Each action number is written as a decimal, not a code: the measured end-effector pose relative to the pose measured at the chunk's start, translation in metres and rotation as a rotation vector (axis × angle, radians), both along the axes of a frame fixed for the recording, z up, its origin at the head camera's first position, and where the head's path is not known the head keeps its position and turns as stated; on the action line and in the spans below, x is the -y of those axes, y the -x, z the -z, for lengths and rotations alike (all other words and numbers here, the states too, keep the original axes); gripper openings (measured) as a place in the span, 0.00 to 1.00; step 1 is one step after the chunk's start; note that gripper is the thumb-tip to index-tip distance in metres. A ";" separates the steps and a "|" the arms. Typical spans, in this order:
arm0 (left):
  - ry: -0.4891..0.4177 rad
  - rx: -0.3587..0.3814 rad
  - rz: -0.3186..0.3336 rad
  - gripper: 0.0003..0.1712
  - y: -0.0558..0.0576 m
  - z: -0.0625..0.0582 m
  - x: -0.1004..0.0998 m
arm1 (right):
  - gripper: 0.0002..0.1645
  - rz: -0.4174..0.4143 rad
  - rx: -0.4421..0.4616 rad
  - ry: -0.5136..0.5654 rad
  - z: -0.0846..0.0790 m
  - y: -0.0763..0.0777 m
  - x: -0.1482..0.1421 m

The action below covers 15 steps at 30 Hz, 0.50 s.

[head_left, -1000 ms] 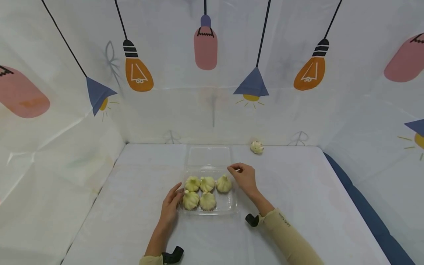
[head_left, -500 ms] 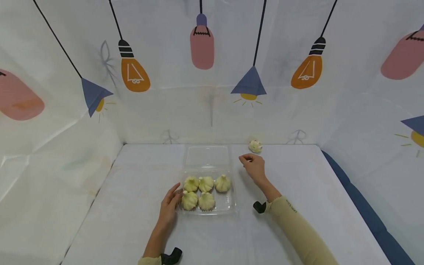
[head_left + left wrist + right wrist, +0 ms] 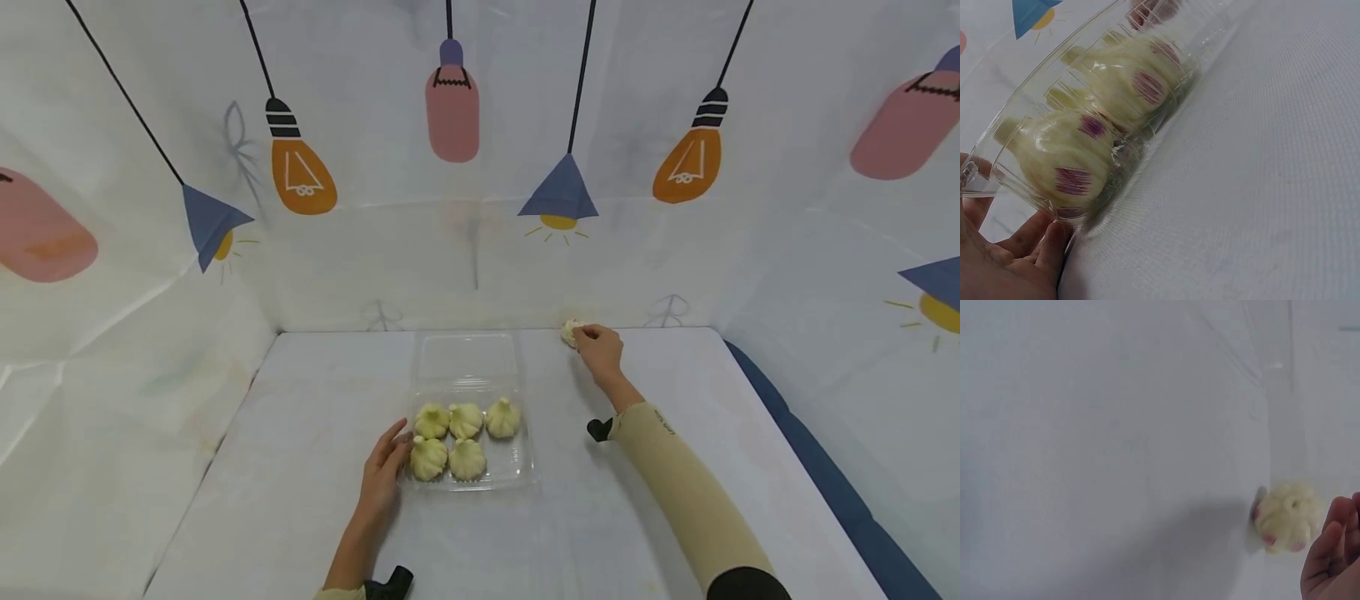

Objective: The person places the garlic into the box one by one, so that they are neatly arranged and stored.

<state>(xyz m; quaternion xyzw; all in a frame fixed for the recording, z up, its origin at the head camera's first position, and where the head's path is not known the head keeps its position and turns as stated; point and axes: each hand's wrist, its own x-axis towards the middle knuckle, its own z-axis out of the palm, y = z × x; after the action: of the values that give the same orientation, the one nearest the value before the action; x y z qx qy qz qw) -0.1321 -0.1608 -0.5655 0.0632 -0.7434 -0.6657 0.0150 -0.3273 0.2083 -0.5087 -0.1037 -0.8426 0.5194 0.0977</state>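
Observation:
Several pale garlic bulbs [image 3: 467,460] sit in a clear plastic clamshell box [image 3: 516,468], its lid [image 3: 467,357] laid back. My left hand [image 3: 381,475] rests against the box's left side with fingers loosely extended. In the left wrist view, purple streaks mark the bulbs [image 3: 1063,159] behind the clear wall, and fingertips [image 3: 1054,240] touch its lower corner. At the table's back edge lies another garlic bulb [image 3: 1286,517], partly hidden in the head view by my right hand [image 3: 602,354]. The right fingers are right beside this bulb, slightly bent, not closed around it.
A white cloth covers the table [image 3: 322,400], and a white sheet [image 3: 375,250] with printed lamps rises behind it and along the sides. Dark blue material [image 3: 795,450] borders the right edge. Each wrist carries a black camera mount [image 3: 600,430].
My right hand has moved away from the box, back and to the right, up to the lone garlic bulb. The left hand has stayed beside the box.

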 end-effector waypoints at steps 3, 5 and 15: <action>-0.016 0.021 -0.001 0.25 0.000 -0.001 -0.001 | 0.20 0.015 0.027 -0.014 0.000 0.009 -0.010; -0.013 0.016 -0.001 0.25 0.000 -0.002 -0.001 | 0.21 0.024 0.052 -0.019 0.000 0.015 -0.016; -0.009 0.001 -0.008 0.25 -0.002 -0.002 -0.001 | 0.29 0.057 0.193 -0.036 0.000 0.036 -0.036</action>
<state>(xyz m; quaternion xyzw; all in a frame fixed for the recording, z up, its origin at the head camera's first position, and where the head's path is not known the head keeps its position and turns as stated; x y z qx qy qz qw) -0.1297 -0.1597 -0.5634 0.0663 -0.7403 -0.6688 0.0170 -0.3631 0.2447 -0.5087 -0.1755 -0.8540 0.4887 0.0324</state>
